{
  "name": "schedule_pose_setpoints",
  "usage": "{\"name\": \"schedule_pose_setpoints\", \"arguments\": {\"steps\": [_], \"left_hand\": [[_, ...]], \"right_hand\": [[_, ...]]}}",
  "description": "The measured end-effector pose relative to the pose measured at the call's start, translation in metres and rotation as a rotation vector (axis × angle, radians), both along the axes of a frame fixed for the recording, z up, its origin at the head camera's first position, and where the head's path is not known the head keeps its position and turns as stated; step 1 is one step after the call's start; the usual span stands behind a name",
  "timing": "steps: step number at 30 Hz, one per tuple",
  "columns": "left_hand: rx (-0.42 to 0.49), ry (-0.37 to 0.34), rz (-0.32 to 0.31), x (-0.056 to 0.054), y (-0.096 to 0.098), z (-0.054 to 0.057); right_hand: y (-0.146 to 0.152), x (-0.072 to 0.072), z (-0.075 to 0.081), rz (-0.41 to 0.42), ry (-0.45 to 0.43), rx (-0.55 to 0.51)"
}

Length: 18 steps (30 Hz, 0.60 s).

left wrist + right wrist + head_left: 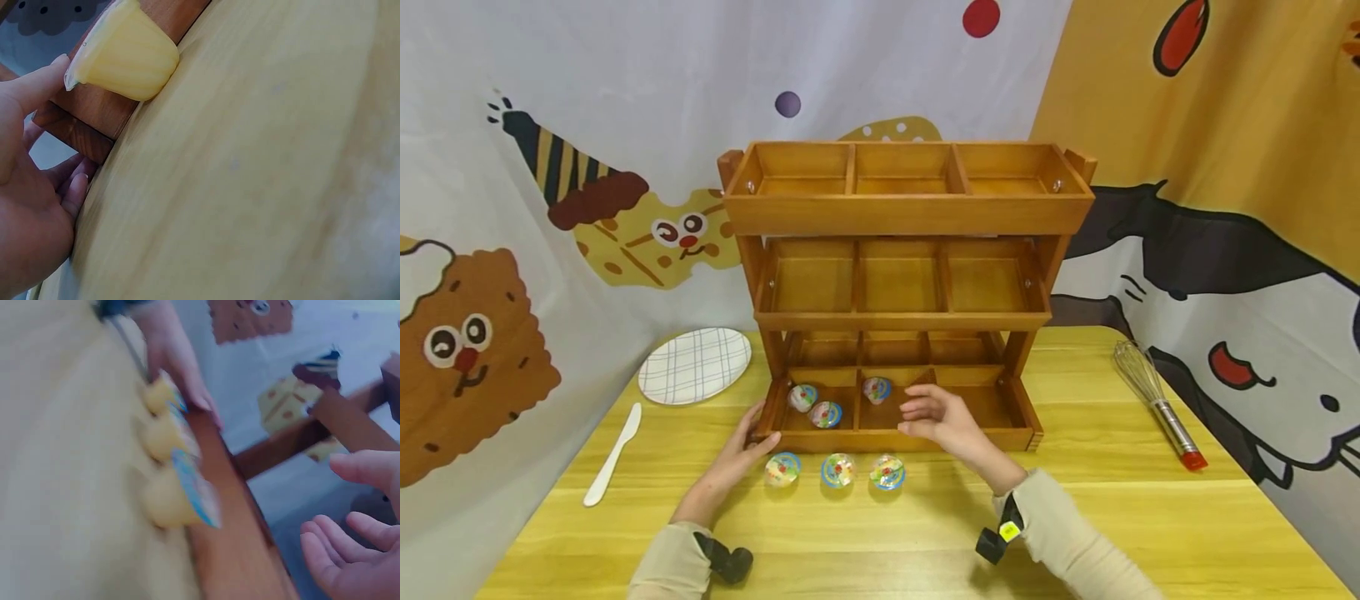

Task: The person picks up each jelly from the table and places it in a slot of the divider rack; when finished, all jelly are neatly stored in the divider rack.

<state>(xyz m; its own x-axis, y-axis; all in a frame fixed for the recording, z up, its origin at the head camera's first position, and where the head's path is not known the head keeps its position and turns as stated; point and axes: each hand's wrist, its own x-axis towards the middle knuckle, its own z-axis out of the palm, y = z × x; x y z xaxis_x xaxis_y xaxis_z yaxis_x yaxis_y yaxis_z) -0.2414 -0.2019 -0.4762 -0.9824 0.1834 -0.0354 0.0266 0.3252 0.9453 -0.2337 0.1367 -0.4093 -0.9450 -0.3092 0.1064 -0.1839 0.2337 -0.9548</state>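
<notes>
"Yellow wood makes up the bench [850,550]. What's at the far left?"

"A white knife [612,454] at lower left, with a checked plate [695,367] above it. Next, left of centre, the left hand [735,457] grips the front corner of the wooden rack [910,215], thumb at the front, fingers round the side."

"How far along do things look?"

"About half, I'd judge. Two jelly cups [826,414] are in the left compartment of the bottom tier [820,442], and a single cup [876,389] is in its middle one. Three more cups [838,471] stand in a row on the bench, just in front of the rack, so those are left outside."

"Where are they from the hands?"

"The row's left end is just beside the left thumb; I can't tell whether they touch. The row's right end sits below and left of the right hand [943,421], with a gap. The single cup is nearer that hand's fingertips, also to their left."

"Is that hand holding anything?"

"Nothing. Its fingers bend loosely, apart from the thumb, over the bottom tier."

"And the far right?"

"A whisk [1161,406], well apart from both hands."
</notes>
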Motion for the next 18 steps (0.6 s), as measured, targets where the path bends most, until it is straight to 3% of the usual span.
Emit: {"name": "schedule_pose_setpoints", "arguments": {"steps": [6,12,18], "left_hand": [[-0.004,0.000,0.003,0.001,-0.001,0.002],[0.003,-0.008,-0.003,0.001,0.000,0.001],[0.004,-0.012,-0.010,0.002,0.000,0.003]], "right_hand": [[-0.007,0.027,-0.024,0.139,0.031,0.076],[-0.017,0.034,-0.048,0.172,-0.057,0.013],[-0.023,0.039,-0.042,0.172,-0.069,-0.001]]}}
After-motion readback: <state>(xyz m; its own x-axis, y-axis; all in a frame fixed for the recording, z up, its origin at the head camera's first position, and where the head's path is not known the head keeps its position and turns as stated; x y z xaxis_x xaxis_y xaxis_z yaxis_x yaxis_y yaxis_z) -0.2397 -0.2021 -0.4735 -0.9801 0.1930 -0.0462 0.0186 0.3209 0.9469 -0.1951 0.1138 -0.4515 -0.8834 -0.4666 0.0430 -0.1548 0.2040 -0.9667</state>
